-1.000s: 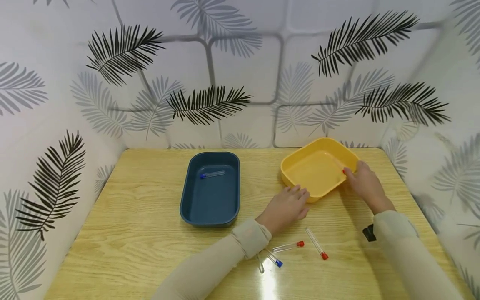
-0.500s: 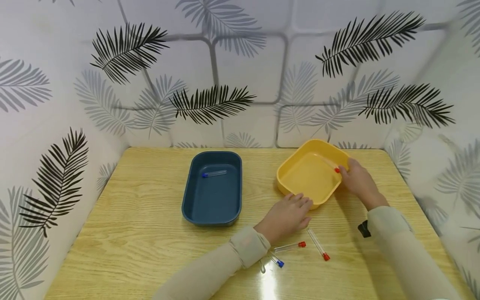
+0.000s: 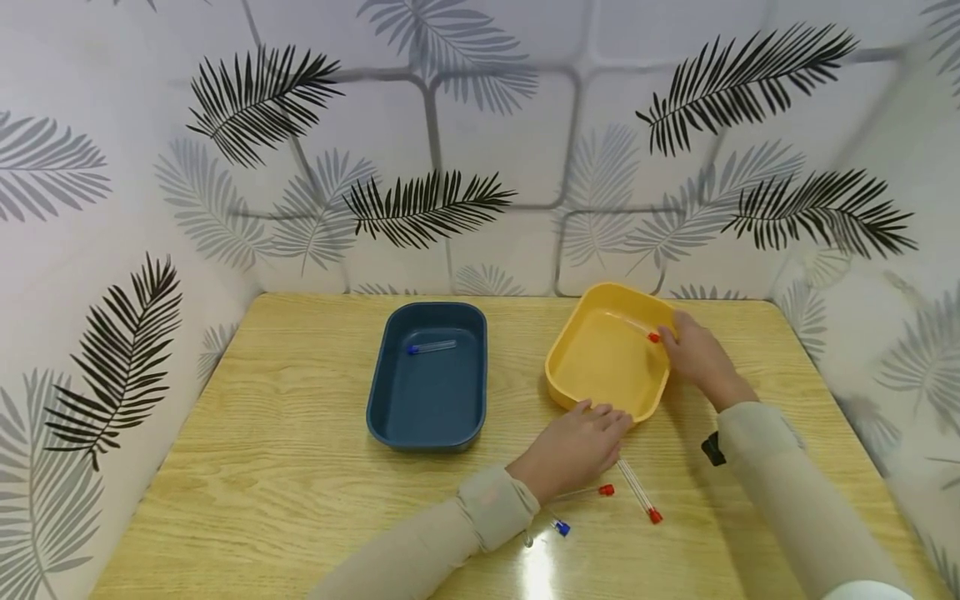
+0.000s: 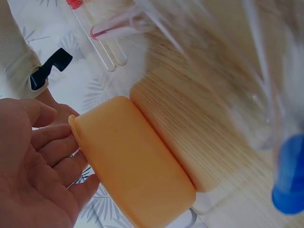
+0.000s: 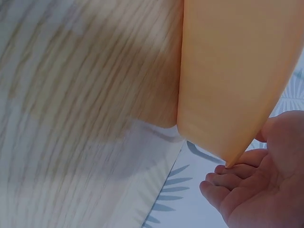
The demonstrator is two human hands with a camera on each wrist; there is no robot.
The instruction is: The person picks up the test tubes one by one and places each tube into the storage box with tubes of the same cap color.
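We count one blue tray (image 3: 427, 408) and one yellow tray (image 3: 600, 367) toward the table's (image 3: 277, 433) far edge, and six tubes: a blue-capped tube (image 3: 433, 347) and a red-capped tube (image 3: 637, 328) lying in them respectively, then, toward the front edge, two more red-capped tubes (image 3: 639, 492) (image 3: 607, 490), another blue-capped tube (image 3: 561, 527) and a tube with its cap hidden (image 3: 528, 539).
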